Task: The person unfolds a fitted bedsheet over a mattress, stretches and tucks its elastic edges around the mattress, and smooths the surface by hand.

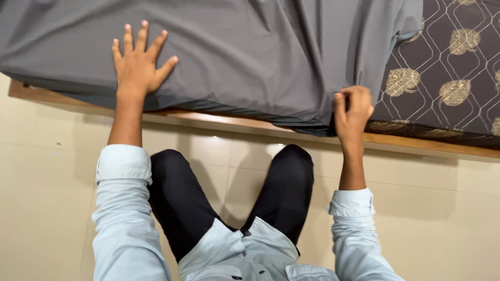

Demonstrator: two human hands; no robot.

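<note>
- A person leans over a bed (427,143), seen from a head-worn camera; a grey sheet (250,47) is spread over most of the mattress (448,67) and hangs over its near edge.
- The left hand (138,62) lies flat on the grey sheet near the bed's edge; its fingers (141,36) are spread wide, palm down, holding nothing.
- The right hand (353,109) is closed on a bunched fold of the grey sheet at the near edge; creases run up from the pinch.
- To the right, the mattress is uncovered; dark fabric with gold leaf motifs and pale looping lines shows beside the sheet's end.
- The bed's wooden frame runs under the mattress edge; a pale tiled floor (47,198) lies below.
- Pale blue sleeves (122,208) are rolled back to the forearms; dark trousers (229,192) show between them.
</note>
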